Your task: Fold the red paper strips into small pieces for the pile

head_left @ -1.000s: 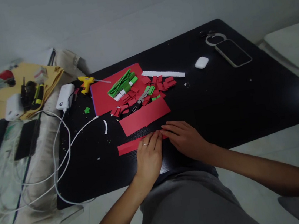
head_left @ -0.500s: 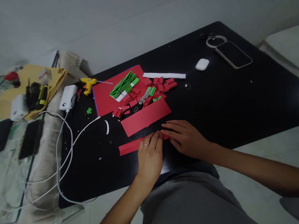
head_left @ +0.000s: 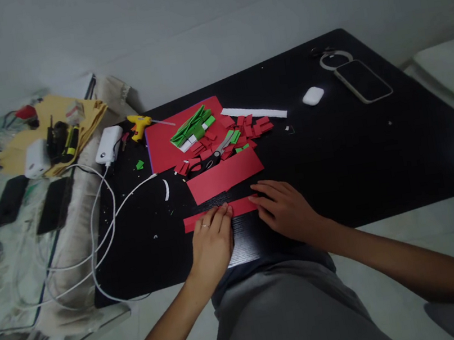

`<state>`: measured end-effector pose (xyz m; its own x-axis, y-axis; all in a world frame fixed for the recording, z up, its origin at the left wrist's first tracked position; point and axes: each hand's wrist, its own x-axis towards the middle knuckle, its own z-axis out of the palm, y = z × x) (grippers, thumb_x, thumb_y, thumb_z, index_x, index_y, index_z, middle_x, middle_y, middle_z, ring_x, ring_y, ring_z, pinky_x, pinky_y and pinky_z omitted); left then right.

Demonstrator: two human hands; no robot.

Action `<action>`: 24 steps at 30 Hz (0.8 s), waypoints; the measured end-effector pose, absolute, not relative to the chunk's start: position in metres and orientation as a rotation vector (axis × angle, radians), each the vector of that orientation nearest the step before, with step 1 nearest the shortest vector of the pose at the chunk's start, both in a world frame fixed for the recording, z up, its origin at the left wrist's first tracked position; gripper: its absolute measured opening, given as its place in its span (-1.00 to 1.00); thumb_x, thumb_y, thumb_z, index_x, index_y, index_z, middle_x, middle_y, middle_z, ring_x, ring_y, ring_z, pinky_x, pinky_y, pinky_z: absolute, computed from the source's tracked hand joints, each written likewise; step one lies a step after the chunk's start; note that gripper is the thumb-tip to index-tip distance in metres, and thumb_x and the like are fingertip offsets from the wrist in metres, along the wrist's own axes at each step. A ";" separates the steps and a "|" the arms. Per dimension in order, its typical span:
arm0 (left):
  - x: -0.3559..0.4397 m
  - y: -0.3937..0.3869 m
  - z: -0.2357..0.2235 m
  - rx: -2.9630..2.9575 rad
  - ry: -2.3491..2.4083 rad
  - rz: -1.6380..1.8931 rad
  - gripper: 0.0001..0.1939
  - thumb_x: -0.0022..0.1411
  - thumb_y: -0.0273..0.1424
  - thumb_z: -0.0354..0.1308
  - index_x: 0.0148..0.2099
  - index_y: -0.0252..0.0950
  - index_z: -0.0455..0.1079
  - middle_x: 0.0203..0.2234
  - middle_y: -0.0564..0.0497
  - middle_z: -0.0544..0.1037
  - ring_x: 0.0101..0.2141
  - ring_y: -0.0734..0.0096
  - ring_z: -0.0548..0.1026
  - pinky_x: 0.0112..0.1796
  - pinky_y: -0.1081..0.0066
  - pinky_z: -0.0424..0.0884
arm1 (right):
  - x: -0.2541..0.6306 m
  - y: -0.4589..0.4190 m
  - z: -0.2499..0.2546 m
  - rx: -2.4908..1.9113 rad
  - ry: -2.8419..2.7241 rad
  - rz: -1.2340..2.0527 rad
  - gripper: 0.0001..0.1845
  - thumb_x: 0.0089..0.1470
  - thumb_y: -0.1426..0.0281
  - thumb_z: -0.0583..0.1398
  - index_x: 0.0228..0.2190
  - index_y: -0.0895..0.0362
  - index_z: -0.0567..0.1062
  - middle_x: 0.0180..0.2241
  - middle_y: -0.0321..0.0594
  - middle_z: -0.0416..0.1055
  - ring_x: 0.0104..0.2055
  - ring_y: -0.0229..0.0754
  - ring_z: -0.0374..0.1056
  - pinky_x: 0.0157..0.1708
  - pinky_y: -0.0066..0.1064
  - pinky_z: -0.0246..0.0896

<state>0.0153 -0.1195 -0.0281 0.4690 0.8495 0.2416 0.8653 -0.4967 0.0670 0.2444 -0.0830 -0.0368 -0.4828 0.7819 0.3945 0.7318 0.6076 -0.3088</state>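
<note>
A narrow folded strip of red paper point(head_left: 241, 206) lies along the table near its front edge. My left hand point(head_left: 213, 234) is closed over the strip left of its middle, fingers together and pressing down, a ring on one finger. The strip's right end is held under the fingertips of my right hand point(head_left: 281, 207), whose fingers are bent. Just beyond lies a wider red paper piece point(head_left: 225, 176). Scissors point(head_left: 212, 159) rest behind it among small folded red pieces point(head_left: 246, 127). A green folded paper bundle point(head_left: 191, 127) sits on a large red sheet point(head_left: 159, 146).
On the black table point(head_left: 336, 159) are a yellow glue gun point(head_left: 140, 126), a white paper strip point(head_left: 255, 112), a white case point(head_left: 313, 96) and a phone point(head_left: 364, 81). White cables point(head_left: 92, 235) run down the left side from a power bank point(head_left: 109, 144). A cluttered surface adjoins at left.
My left hand has slid left along the red strip, baring more of its middle. The right hand stays at the right end. The whole view has shifted slightly.
</note>
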 end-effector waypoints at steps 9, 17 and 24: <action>0.011 -0.123 -0.037 -2.623 -1.579 -0.525 -0.65 0.40 -0.51 0.10 0.19 -0.41 0.45 0.07 -0.17 0.61 0.06 0.02 0.50 0.05 0.07 0.46 | 0.220 -0.089 -0.040 -1.031 -2.377 0.252 -0.60 0.22 0.64 0.11 0.04 0.27 0.55 0.10 0.00 0.53 0.19 -0.01 0.40 0.19 -0.14 0.35; 0.006 -0.119 -0.036 -2.655 -1.648 -0.722 -0.73 0.41 -0.50 0.11 0.09 -0.30 0.51 0.02 -0.08 0.64 0.01 0.12 0.54 0.06 0.11 0.48 | 0.212 -0.085 -0.046 -0.954 -2.428 0.295 -0.59 0.28 0.63 0.10 0.10 0.20 0.53 0.04 -0.06 0.58 0.07 -0.01 0.46 0.03 -0.13 0.46; 0.003 -0.117 -0.037 -2.630 -1.652 -0.775 -0.78 0.42 -0.45 0.15 0.05 -0.29 0.54 -0.02 -0.06 0.67 -0.03 0.16 0.56 0.03 0.13 0.49 | 0.215 -0.086 -0.045 -0.888 -2.419 0.318 -0.60 0.30 0.60 0.12 0.11 0.24 0.52 0.02 -0.03 0.58 0.03 0.00 0.41 0.06 -0.11 0.44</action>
<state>0.0028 -0.1169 -0.0370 0.3505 0.8618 0.3667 0.8328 -0.4659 0.2990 0.2155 -0.0862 -0.0450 -0.6378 0.6547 0.4058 0.5276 0.7552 -0.3890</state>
